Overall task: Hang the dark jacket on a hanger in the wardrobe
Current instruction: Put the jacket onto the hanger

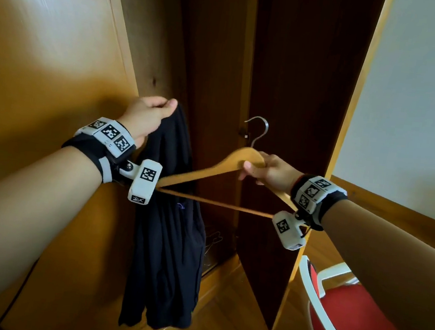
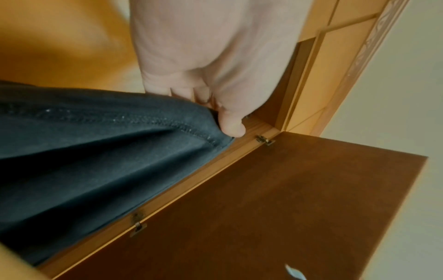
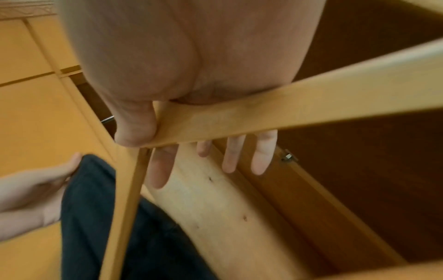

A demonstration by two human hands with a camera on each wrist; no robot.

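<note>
On my feed both forearms are bare, and each wrist wears a black strap with a white block band printed with black square markers. From the left wrist band [image 1: 106, 137] a white camera box [image 1: 145, 181] hangs at 4 o'clock on a screwed bracket. The right wrist band [image 1: 315, 194] has its camera box [image 1: 288, 230] at 7 o'clock.

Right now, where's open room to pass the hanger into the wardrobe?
Open: the dark gap between the hanging jacket and the open door, above the hanger. Crowded: the left side, where the left hand holds the jacket. The right hand grips the hanger.
</note>
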